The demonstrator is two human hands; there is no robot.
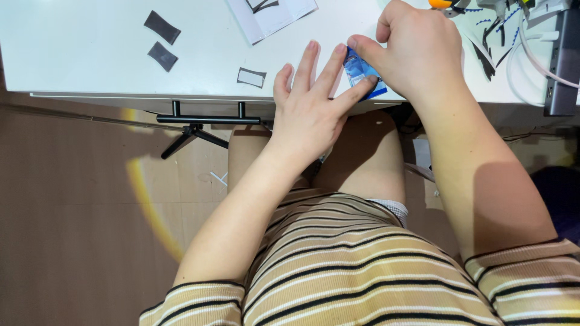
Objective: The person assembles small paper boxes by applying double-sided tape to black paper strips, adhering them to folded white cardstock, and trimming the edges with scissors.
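A small blue packet lies at the near edge of the white table, close to the person's body. The right hand pinches the packet's far end between thumb and forefinger, with the other fingers curled in. The left hand lies just beside it, fingers spread and straight; its forefinger and middle finger press flat on the packet's near side, so both hands touch the packet at once.

Left of the packet, a small grey rectangle with a pale border rests on the table. Farther left of the packet, well apart from it, lie two dark grey strips, one behind the other. Behind the packet, toward the far edge of the table, sits an open white booklet. Right of the packet, beyond the right hand, is a tangle of white cables and a dark device at the table's edge.

Below the packet, under the table's edge, a black handle sticks out, and a black tripod stands on the brown floor.
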